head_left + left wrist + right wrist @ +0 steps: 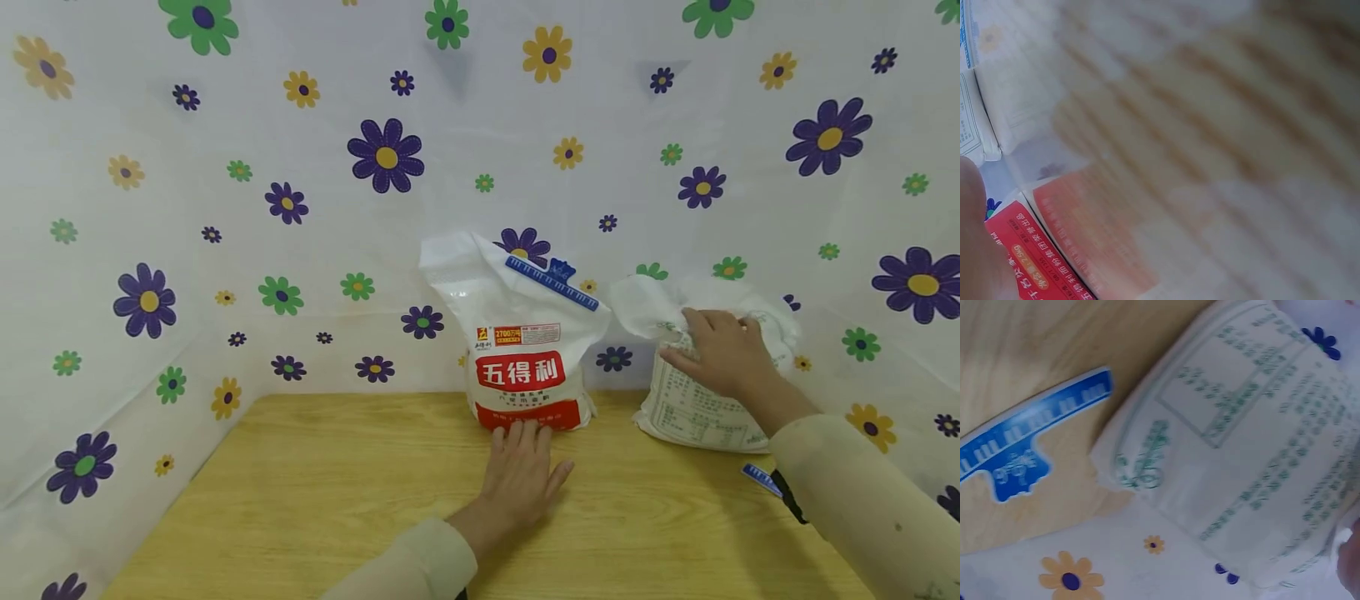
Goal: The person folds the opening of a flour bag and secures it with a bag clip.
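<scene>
A white and red flour bag (522, 371) stands upright at the table's back edge, its gathered top crossed by a blue clip (552, 283). My left hand (522, 475) lies palm down before it, fingers extended and touching the bag's lower front. To the right leans a white bag with green print (705, 408), its top crumpled and folded. My right hand (723, 354) grips that crumpled top, thumb on the near side, other fingertips hidden in the folds. In the right wrist view, only a bit of that hand shows beside the printed bag (1229, 444).
A second blue clip (1035, 434) lies loose on the wooden table (337, 492), partly behind my right forearm in the head view. A white cloth with printed flowers (225, 208) hangs behind and along the sides of the table.
</scene>
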`<state>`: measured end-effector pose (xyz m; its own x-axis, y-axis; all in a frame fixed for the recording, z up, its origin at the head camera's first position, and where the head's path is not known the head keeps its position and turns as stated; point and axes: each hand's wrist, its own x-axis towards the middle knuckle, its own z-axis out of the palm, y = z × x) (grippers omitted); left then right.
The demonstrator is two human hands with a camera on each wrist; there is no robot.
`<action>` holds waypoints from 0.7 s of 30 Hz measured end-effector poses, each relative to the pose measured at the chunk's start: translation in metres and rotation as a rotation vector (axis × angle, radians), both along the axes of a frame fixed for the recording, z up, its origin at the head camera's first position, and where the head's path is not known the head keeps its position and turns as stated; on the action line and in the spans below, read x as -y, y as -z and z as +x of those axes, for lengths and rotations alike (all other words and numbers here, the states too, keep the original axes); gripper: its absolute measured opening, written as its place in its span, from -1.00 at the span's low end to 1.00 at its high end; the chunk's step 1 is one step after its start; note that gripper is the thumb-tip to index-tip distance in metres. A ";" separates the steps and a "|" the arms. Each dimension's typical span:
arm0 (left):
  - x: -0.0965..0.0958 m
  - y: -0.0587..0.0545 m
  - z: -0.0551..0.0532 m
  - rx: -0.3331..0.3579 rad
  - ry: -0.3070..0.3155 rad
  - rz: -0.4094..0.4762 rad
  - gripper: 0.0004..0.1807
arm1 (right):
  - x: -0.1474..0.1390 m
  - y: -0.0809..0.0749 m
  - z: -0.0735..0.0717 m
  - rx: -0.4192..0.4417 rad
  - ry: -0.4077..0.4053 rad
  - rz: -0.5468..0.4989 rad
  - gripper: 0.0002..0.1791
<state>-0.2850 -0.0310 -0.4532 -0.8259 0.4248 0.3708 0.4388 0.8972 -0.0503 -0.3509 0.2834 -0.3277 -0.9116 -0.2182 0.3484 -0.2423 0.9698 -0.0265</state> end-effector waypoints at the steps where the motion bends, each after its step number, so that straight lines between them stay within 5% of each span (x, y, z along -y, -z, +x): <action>1: 0.000 0.000 0.000 -0.001 -0.001 -0.003 -0.42 | -0.002 0.003 0.002 -0.076 -0.010 0.002 -0.08; 5: 0.000 0.000 0.002 -0.021 0.005 -0.007 -0.42 | -0.013 0.020 0.007 -0.355 -0.058 0.035 -0.23; 8: 0.000 0.001 0.001 -0.029 0.002 -0.014 -0.42 | -0.020 0.033 0.009 -0.464 -0.092 0.070 -0.25; 14: -0.001 0.004 -0.001 -0.018 0.005 -0.001 -0.42 | -0.024 0.054 0.009 -0.494 -0.119 0.082 -0.18; 19: -0.002 0.003 -0.002 -0.023 0.003 0.007 -0.41 | -0.018 0.052 0.010 -0.450 -0.073 0.026 -0.26; 21: -0.002 0.002 -0.002 -0.023 0.000 0.005 -0.40 | -0.018 0.051 0.009 -0.537 -0.095 0.014 -0.32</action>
